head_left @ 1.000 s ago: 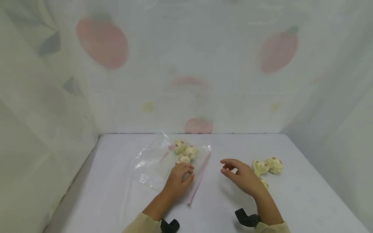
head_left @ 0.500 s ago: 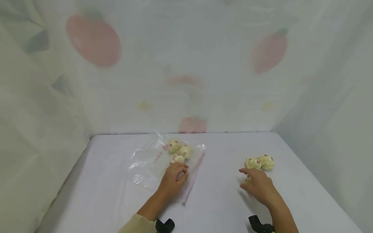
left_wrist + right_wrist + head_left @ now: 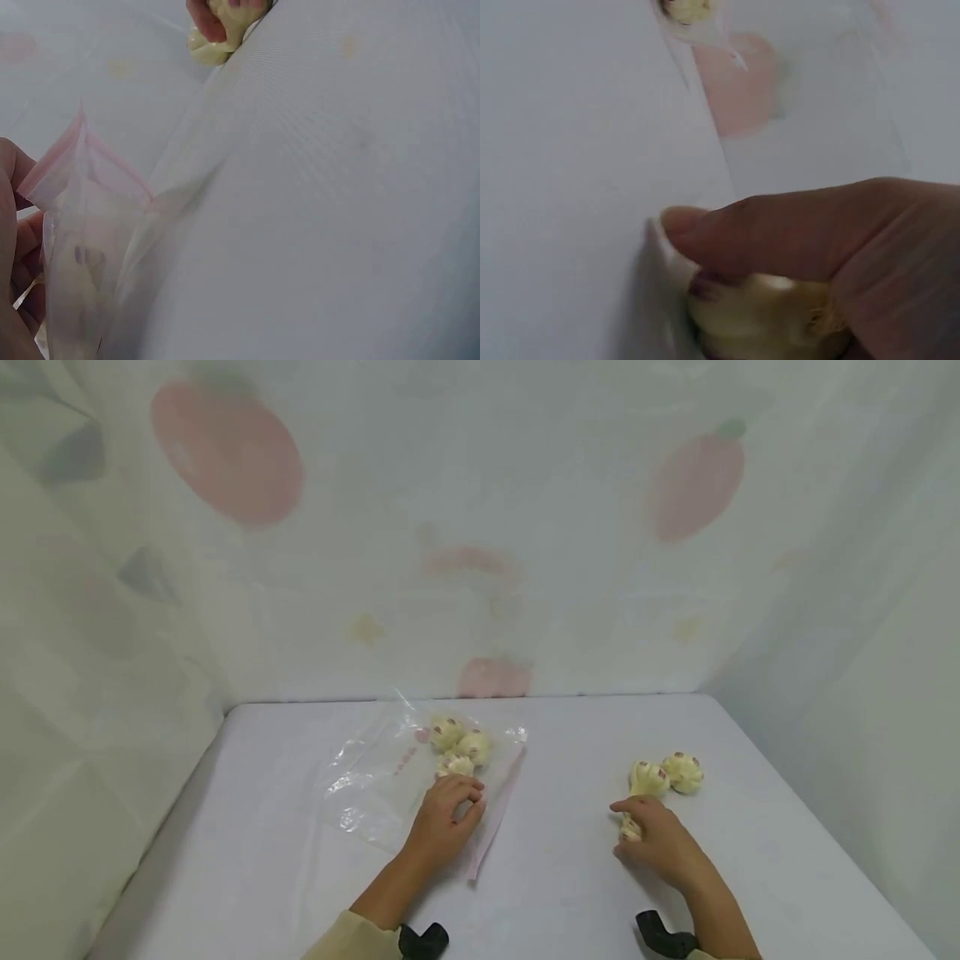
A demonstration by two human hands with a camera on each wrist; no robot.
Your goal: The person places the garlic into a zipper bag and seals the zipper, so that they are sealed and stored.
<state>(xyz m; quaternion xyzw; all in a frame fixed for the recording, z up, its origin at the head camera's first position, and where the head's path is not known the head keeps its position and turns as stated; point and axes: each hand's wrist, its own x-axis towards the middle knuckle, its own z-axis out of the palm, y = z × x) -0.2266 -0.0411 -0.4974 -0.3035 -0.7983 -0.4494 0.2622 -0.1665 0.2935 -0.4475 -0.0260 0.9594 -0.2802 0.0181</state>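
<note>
Pale sheets (image 3: 375,510) are hanging behind and along both sides of a white counter (image 3: 555,877), the back one showing printed fruit (image 3: 700,485); they are forming a screened-off booth, its wider setting remaining unclear.

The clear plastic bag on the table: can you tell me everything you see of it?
The clear plastic bag lies on the white table, its thin film shiny and wrinkled. Pink marks are printed on it, and a pink strip edges its mouth, which stands up in a peak in the left wrist view and looks open. At least three garlic bulbs show through the film. The left hand holds it near the mouth.
</note>
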